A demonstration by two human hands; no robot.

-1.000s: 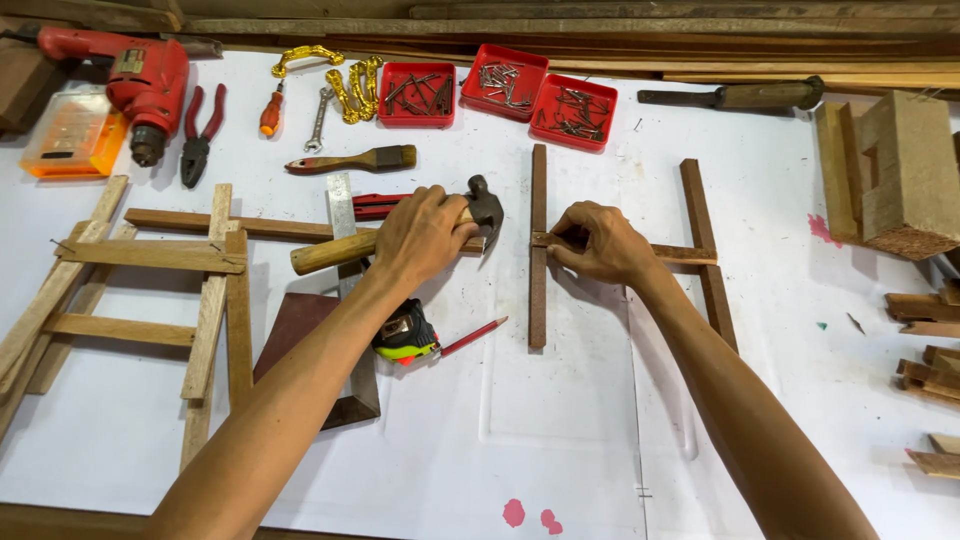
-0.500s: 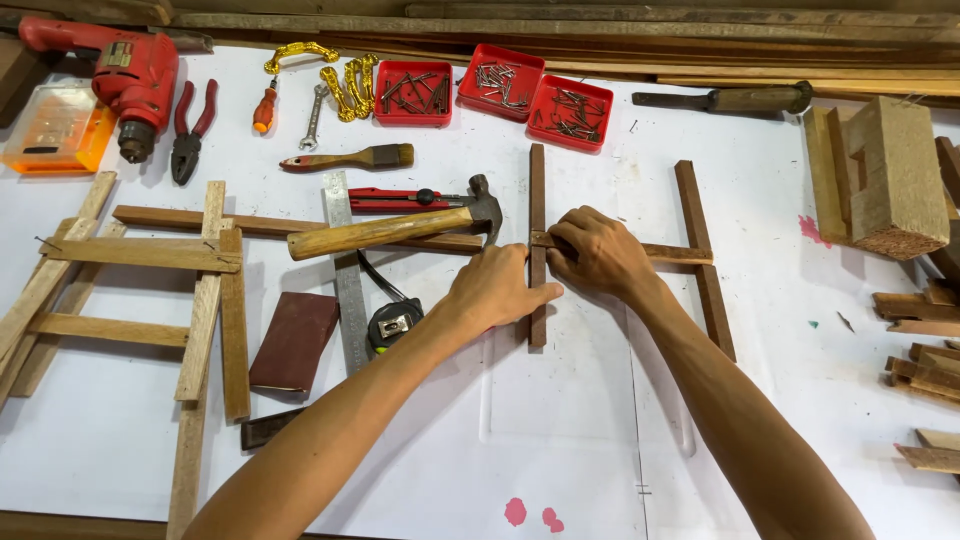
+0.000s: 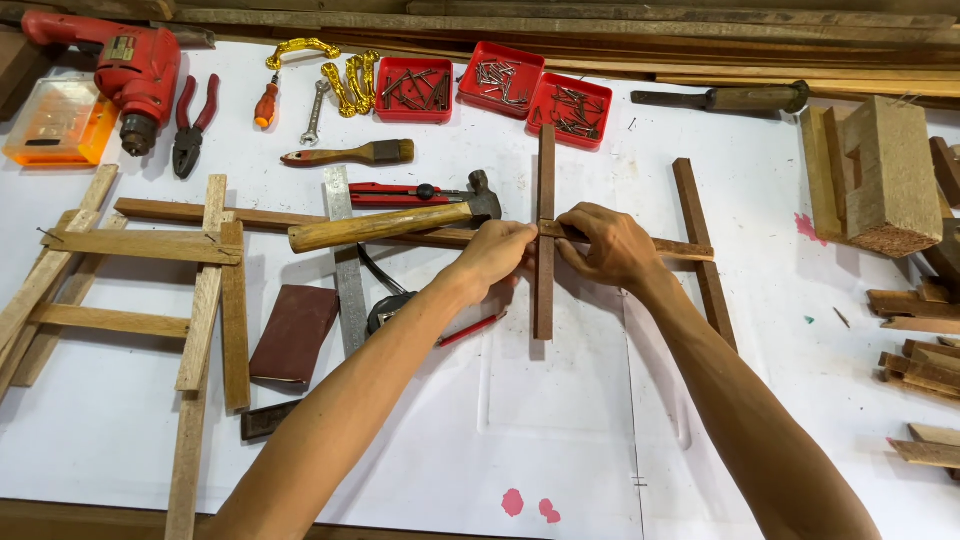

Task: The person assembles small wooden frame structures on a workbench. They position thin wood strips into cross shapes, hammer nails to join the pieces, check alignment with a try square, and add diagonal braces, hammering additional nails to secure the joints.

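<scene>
Two dark wooden strips stand lengthwise on the white table, one upright strip (image 3: 544, 200) in the middle and a second strip (image 3: 703, 250) to its right. A thin cross strip (image 3: 680, 247) lies over them. My left hand (image 3: 497, 252) and my right hand (image 3: 606, 243) meet at the crossing on the middle strip and pinch the joint from both sides. A hammer (image 3: 385, 224) with a wooden handle lies just left of my left hand, free of it.
Three red trays of nails (image 3: 500, 86) sit at the back. A red drill (image 3: 125, 68), pliers (image 3: 190, 122), brush (image 3: 350, 154), steel ruler (image 3: 345, 262), tape measure (image 3: 388, 308) and sanding block (image 3: 293, 333) lie left. A wooden frame (image 3: 130, 270) lies far left, wood offcuts (image 3: 880, 175) right.
My left hand let go of the hammer handle and moved right to the crossing of the strips. The hammer now lies on the table. My right hand stayed on the joint.
</scene>
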